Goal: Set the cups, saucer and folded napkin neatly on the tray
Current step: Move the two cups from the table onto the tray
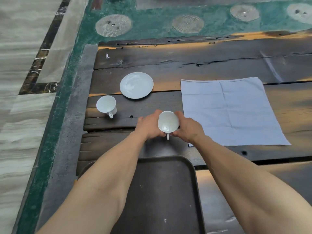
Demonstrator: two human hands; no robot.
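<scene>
Cradling a white cup (168, 122) between them, the left hand (150, 125) and right hand (188, 129) curl around its sides just beyond the dark tray (168, 191). On the wooden table (202, 65) sit a second cup (106, 105), a saucer (136, 85) and — to the right — an unfolded napkin (231, 110).

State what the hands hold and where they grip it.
Both the left hand and right hand cup one white cup by its sides; its handle, pointing toward the person, is free.
</scene>
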